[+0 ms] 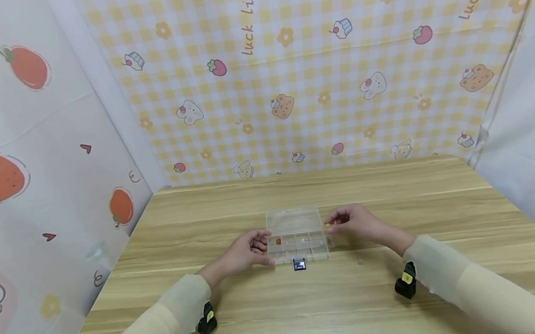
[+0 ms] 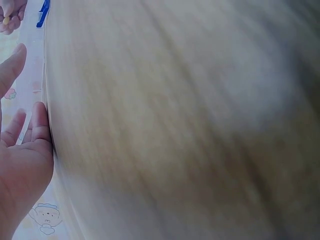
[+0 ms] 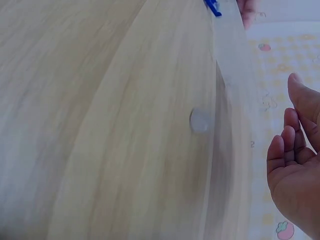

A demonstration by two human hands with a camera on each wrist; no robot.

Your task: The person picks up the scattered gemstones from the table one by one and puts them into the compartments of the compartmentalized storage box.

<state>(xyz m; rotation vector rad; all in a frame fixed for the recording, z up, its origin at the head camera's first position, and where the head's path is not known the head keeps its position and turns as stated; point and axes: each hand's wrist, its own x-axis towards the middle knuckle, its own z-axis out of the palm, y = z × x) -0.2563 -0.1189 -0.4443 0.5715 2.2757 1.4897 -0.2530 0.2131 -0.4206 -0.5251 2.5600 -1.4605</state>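
Observation:
A clear plastic compartment box [image 1: 275, 256] lies with its lid [image 1: 293, 220] raised toward the back and its blue latch [image 1: 299, 264] at the front. One left rear compartment contains a small orange-red piece [image 1: 278, 241]; faint clear pieces show in others. My left hand [image 1: 250, 250] is at the box's left side, thumb near the front corner, fingers loosely bent. To the right of the box, my right hand [image 1: 356, 223] pinches a small yellow piece [image 2: 6, 20] between thumb and fingertips. In the right wrist view, the fingers hide that piece.
A small clear round piece [image 3: 200, 121] lies on the wooden table [image 1: 285, 315], right of the box and in front of my right hand. Black wrist cameras [image 1: 207, 320] hang below both sleeves. A patterned cloth [image 1: 306, 73] stands behind the table.

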